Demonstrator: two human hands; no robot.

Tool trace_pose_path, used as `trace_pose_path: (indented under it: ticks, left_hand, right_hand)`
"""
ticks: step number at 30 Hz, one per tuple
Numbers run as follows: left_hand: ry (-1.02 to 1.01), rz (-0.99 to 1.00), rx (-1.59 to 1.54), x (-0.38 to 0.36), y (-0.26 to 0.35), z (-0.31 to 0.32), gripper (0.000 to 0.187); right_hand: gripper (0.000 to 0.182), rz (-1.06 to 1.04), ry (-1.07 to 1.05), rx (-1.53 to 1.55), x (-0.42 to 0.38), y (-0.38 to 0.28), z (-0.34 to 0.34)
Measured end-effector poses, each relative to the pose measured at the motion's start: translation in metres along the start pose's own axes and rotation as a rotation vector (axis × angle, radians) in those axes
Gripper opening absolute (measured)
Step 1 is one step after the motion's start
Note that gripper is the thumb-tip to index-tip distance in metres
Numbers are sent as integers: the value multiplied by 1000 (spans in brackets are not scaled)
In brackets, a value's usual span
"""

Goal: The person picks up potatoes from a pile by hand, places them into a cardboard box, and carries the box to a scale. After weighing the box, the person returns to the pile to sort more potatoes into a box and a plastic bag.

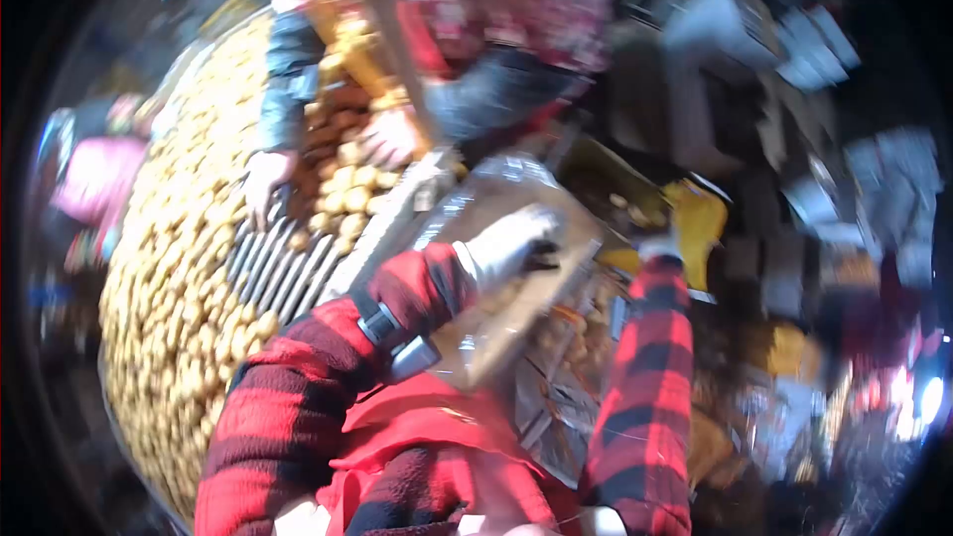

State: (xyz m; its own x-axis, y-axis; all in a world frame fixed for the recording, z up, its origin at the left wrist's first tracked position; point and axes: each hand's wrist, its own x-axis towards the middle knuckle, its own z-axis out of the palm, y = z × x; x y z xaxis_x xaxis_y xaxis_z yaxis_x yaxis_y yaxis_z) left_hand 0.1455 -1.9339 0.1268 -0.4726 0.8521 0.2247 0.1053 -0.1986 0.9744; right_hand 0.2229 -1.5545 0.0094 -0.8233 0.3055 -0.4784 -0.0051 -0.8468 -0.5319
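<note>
Pale round produce (169, 337) fills the frame's left. At centre lies the plastic-lined cardboard box (496, 201): probably light and stiff-walled, the film slippery, best held by the rim. Room looks tight – a pale rail (387, 223) runs along its left edge, a yellow piece (703, 223) lies beyond its right. The gloved left hand (518, 241) bends loosely over the box; the right hand (657, 243) blurs near the yellow piece – what either grips, I cannot tell.

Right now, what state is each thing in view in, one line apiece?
Cardboard box: clear film along edges, contents blurred
Left hand: above the box, grip unclear
Yellow object: too blurred to tell
Right hand: beside the yellow object, grip unclear
Potatoes: loose, heaped
Slatted grate: bars exposed
Co-worker's hand: at the grate's edge
</note>
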Motion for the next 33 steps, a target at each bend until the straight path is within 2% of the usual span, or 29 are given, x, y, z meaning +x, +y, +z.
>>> trace_pose_path:
  ticks: [1, 2, 4, 5, 6, 7, 8, 9, 11, 12, 13, 14, 15, 16, 18, 19, 20, 21, 23, 25, 26, 27, 29, 31, 33]
  left_hand:
    - [85, -177, -201, -33, 27, 4, 44]
    - [208, -336, -414, -66, 55, 7, 44]
    - [320, -621, -790, -125, 70, 1, 44]
    - [368, -671, -895, -160, 42, 2, 44]
    - [447, -568, -983, -200, 25, 6, 49]
    - [471, -497, -775, -228, 41, 1, 52]
    - [451, -439, -919, -267, 41, -2, 54]
    - [424, -374, -1060, -302, 39, -3, 55]
    - [550, -543, -876, -338, 71, -12, 55]
    - [591, -548, -1076, -360, 78, -13, 52]
    - [653, -635, -1036, -371, 90, -17, 50]
    - [667, -617, -1031, -383, 93, -17, 50]
    - [675, -599, -1026, -392, 94, -18, 50]
    - [709, -691, -1028, -395, 103, -23, 51]
    - [683, -650, -1092, -406, 116, -33, 50]
    - [668, -632, -1123, -412, 119, -38, 49]
    - [657, -622, -1134, -421, 118, -42, 49]
    - [647, -611, -1150, -430, 119, -45, 48]
    - [632, -591, -1188, -450, 119, -51, 46]
    - [638, -621, -1216, -478, 130, -64, 49]
    - [654, -652, -1078, -486, 152, -74, 51]
    - [695, -585, -1091, -500, 156, -75, 52]
    - [806, -564, -1078, -521, 165, -79, 50]
    - [898, -466, -1210, -541, 152, -76, 46]
    - [891, -374, -1296, -555, 139, -73, 45]
  right_hand:
    - [47, 89, 144, 212, 0, -6, 17]
    - [46, 42, 211, 190, 19, -5, -11]
    - [51, -46, 347, 136, 51, -1, -52]
    - [60, -111, 236, 64, 50, 6, -46]
    - [61, -128, 486, 45, 40, 11, -23]
    - [63, -163, 379, -38, 31, 16, -24]
    - [58, -199, 386, -106, 16, 23, -10]
    - [52, -157, 266, -286, 27, 17, -44]
    - [42, -329, 369, -552, -30, 47, 47]
    - [40, -474, 307, -777, -40, 63, 59]
    - [39, -623, 238, -995, -52, 77, 71]
    - [40, -801, 194, -1444, -92, 108, 139]
    - [39, -735, 254, -1560, -136, 146, 205]
    - [35, -819, 32, -1502, -155, 182, 235]
    - [38, -797, -293, -1498, -196, 267, 295]
    - [39, -815, -467, -1638, -208, 305, 310]
    - [38, -664, -616, -1547, -212, 352, 315]
    - [38, -690, -831, -1663, -223, 389, 333]
    - [38, -910, -1234, -1722, -241, 454, 339]
    - [40, -738, -1539, -1815, -254, 474, 369]
    - [40, -738, -1524, -1996, -247, 477, 358]
    - [36, -767, -1475, -2139, -237, 470, 348]
    - [31, -695, -1274, -2182, -222, 452, 349]
    - [29, -685, -1092, -2073, -221, 445, 351]
    - [30, -613, -978, -1929, -217, 464, 372]
